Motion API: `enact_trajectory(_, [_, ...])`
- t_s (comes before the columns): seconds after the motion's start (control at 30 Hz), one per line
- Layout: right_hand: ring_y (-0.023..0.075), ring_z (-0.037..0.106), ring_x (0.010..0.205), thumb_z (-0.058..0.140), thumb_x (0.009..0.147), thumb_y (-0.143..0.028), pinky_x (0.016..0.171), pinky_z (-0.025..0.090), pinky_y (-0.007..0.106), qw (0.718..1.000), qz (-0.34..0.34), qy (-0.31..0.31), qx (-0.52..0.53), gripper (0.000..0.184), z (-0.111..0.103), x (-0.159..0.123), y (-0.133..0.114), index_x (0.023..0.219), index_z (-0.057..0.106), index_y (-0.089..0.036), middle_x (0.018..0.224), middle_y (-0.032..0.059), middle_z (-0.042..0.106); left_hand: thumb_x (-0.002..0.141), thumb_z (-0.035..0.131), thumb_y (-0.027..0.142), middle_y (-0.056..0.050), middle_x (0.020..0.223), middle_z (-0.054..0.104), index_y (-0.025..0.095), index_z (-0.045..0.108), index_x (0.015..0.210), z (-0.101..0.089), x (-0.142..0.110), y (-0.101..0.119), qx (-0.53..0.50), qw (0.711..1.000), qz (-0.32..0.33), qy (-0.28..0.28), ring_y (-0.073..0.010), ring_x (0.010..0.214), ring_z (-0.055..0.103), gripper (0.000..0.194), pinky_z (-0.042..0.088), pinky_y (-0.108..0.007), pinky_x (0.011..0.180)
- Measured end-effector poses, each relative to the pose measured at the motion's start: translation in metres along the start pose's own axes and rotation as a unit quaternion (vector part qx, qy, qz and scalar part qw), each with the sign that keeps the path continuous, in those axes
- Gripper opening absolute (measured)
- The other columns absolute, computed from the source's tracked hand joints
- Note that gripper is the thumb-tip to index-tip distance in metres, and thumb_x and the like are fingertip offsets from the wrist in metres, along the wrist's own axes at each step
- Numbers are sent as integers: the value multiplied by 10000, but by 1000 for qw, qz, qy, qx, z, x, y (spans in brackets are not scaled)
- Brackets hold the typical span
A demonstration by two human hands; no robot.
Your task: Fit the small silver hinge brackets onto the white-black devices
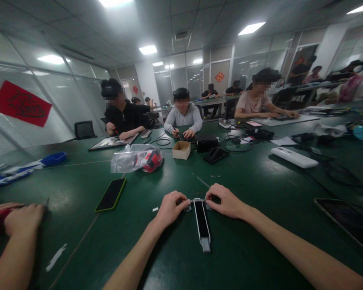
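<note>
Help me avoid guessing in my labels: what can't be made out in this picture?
All in the head view:
Exactly what the left hand and right hand touch beside the long device: too small, partly covered by the hands.
The device's underside: turned toward the table.
What the red and black contents of the plastic bag are: blurred by crumpled plastic.
The dark-screened item, far right: cut off by the picture's edge.

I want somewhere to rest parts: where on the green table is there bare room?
Mostly bare room lies between the right hand and the long white device farther right, and between the left forearm and the white strip, with only a seam across. It is crowded farther back, around the plastic bag, small box, black case and dark cables.
</note>
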State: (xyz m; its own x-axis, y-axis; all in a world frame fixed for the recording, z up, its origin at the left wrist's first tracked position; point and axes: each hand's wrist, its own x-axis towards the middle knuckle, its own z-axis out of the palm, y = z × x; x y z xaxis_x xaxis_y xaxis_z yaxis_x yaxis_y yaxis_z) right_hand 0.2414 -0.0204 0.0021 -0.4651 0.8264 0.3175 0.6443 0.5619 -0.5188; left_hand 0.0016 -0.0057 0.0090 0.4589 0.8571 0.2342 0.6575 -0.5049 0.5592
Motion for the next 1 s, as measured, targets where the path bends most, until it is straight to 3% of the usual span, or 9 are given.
enact_trajectory(0.33, [172, 520, 791, 519, 845, -298, 722, 435, 346, 1000, 8, -7, 6, 143, -1, 0, -1, 833, 611, -190, 836, 39, 602, 802, 579, 305, -7, 774, 643, 192, 688, 868, -5, -1, 3, -20, 1000, -12, -16, -131, 672, 541, 170, 402, -230, 617])
enact_trajectory(1.0, [171, 521, 792, 532, 833, -261, 734, 438, 341, 1000, 6, -3, -5, 98, 0, 1, -3, 814, 599, -191, 819, 32, 602, 859, 481, 294, -24, 793, 643, 182, 656, 828, -2, -1, 2, -8, 1000, 2, -19, -149, 732, 559, 210, 405, -249, 674])
